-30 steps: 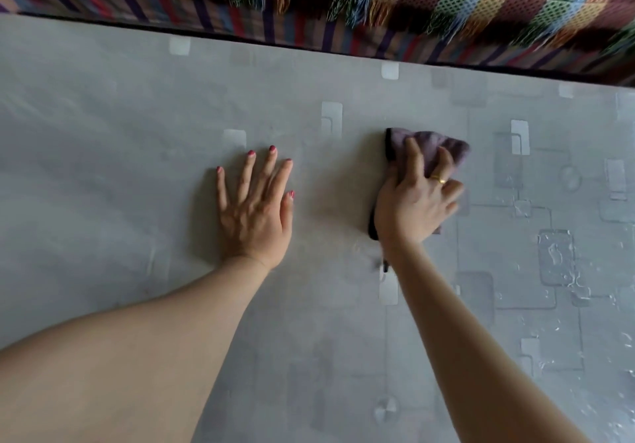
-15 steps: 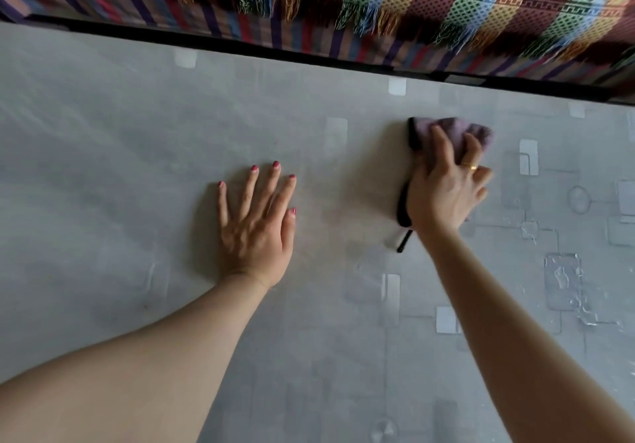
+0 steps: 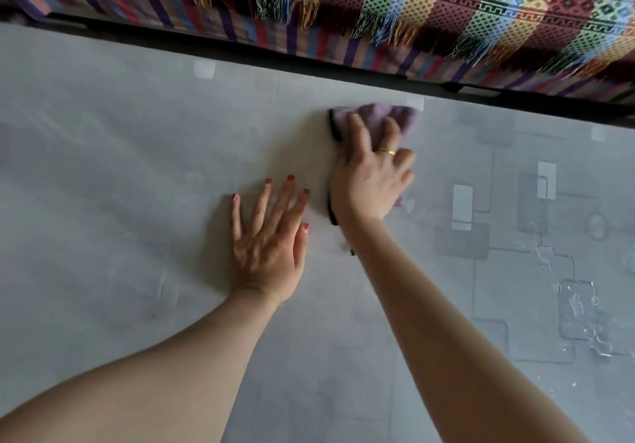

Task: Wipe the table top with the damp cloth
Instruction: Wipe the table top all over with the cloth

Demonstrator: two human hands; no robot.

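Observation:
The grey patterned table top (image 3: 137, 167) fills most of the head view. A purple damp cloth (image 3: 378, 116) with a dark edge lies bunched near the table's far edge. My right hand (image 3: 367, 181) sits on top of it, fingers bent down over the bunched fabric and gripping it against the surface; most of the cloth is hidden under the palm. My left hand (image 3: 268, 243) lies flat on the table just left of the right hand, fingers straight and spread, holding nothing.
A colourful woven blanket with fringes (image 3: 412, 13) hangs beyond the table's far edge. Water streaks and droplets (image 3: 580, 315) glisten on the right part of the table.
My right hand has slid the cloth away toward the far edge and then leftward, closing the gap to my left hand. The left hand has stayed flat in place.

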